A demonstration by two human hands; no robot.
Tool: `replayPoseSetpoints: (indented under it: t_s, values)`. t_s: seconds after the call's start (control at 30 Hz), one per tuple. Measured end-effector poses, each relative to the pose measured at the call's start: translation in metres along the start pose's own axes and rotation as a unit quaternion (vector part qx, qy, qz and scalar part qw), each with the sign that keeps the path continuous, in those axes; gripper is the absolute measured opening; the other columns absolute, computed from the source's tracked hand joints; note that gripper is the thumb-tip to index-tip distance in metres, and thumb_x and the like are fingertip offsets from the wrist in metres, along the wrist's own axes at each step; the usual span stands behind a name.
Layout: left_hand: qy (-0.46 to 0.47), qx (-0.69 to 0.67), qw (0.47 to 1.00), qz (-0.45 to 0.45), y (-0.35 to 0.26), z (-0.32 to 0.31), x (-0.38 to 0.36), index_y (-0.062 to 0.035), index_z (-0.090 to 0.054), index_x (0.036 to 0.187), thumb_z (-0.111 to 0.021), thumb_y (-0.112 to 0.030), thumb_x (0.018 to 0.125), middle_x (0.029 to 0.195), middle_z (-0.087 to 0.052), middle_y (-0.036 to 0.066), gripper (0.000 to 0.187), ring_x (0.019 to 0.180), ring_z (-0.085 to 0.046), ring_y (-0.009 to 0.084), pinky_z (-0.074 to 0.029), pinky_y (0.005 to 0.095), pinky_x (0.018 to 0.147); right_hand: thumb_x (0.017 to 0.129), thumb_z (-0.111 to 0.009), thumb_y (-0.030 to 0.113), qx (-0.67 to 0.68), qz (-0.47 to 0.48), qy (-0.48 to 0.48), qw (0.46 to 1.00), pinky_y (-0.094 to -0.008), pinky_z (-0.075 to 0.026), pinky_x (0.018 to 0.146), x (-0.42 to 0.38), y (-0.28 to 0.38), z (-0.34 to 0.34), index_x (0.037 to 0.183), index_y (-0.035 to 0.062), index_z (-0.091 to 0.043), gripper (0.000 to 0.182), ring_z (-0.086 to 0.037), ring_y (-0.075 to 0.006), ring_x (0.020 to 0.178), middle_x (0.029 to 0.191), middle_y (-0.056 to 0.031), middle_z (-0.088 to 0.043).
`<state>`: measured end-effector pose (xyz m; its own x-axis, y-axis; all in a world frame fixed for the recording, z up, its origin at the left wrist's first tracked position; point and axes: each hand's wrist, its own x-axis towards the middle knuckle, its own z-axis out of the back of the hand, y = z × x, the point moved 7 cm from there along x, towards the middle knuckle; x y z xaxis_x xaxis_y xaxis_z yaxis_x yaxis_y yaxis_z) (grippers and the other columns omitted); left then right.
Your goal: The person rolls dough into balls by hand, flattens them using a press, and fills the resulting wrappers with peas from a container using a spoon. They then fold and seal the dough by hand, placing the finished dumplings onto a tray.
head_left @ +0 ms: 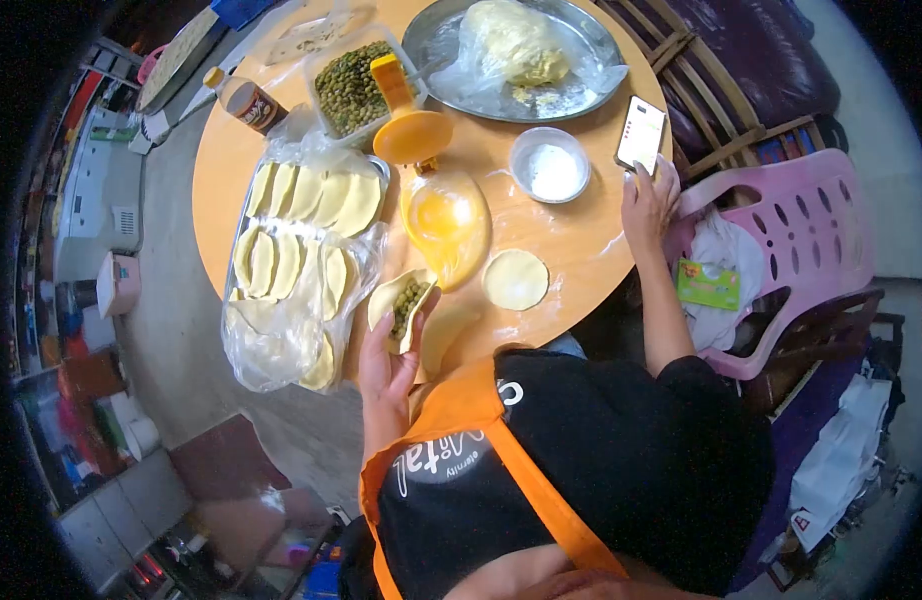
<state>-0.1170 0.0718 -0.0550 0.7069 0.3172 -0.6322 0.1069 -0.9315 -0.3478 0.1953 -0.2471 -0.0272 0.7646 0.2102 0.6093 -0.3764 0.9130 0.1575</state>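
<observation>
Filled dough (408, 305), in left hand (382, 368) (right hand (653, 203) touching phone (641, 130))

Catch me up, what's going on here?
Someone in an orange apron has a partly folded dough piece in the left hand, green filling showing. The right hand is at the near end of a phone; whether it grips it isn't clear. A flat dough round lies on the table. Folded dough pieces sit on a tray at left, some under plastic. A large dough lump is at the far side.
</observation>
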Motion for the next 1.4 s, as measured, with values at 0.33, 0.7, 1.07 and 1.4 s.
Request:
replayPoseSetpoints:
  t_s: [0.33, 0.7, 1.07, 1.4]
  values:
    - [0.027, -0.001, 1.0, 0.009, 0.002, -0.014, 0.0, 0.0073, -0.051, 0.123, -0.057, -0.005, 0.094, 0.122, -0.061, 0.02, 0.032, 0.109, -0.063, 0.0301, -0.06, 0.0317, 0.088, 0.082, -0.072, 0.019, 0.019, -0.005, 0.012, 1.0, -0.0514, -0.033, 0.107, 0.0, -0.003, -0.007, 0.111, 0.0085, -0.067, 0.031, -0.039, -0.0373, 0.131, 0.137, -0.0165, -0.047]
    - [0.006, -0.003, 1.0, 0.012, 0.002, -0.004, 0.004, 0.0069, -0.05, 0.125, -0.058, -0.005, 0.094, 0.123, -0.06, 0.02, 0.034, 0.108, -0.064, 0.0274, -0.06, 0.0306, 0.086, 0.083, -0.071, 0.02, 0.023, -0.021, 0.008, 0.999, -0.051, -0.033, 0.108, 0.001, -0.005, -0.008, 0.112, 0.0081, -0.066, 0.032, -0.04, -0.0393, 0.13, 0.137, -0.0182, -0.047]
    - [0.031, 0.069, 0.997, -0.032, 0.004, -0.03, -0.017, 0.008, -0.044, 0.134, -0.053, -0.007, 0.096, 0.134, -0.052, 0.025, 0.042, 0.124, -0.054, 0.0351, -0.057, 0.0287, 0.09, 0.082, -0.071, 0.018, 0.038, 0.001, -0.004, 0.999, -0.052, -0.034, 0.107, 0.002, -0.002, -0.005, 0.112, 0.0052, -0.066, 0.032, -0.041, -0.0416, 0.128, 0.133, -0.0192, -0.049]
    - [0.04, 0.018, 0.999, -0.004, 0.007, -0.022, -0.008, 0.0099, -0.041, 0.135, -0.053, -0.004, 0.094, 0.136, -0.049, 0.028, 0.045, 0.127, -0.05, 0.0407, -0.06, 0.0308, 0.089, 0.083, -0.071, 0.015, 0.039, -0.005, -0.009, 0.999, -0.0488, -0.037, 0.107, 0.002, -0.003, -0.008, 0.113, 0.0069, -0.066, 0.032, -0.042, -0.0393, 0.128, 0.134, -0.0175, -0.049]
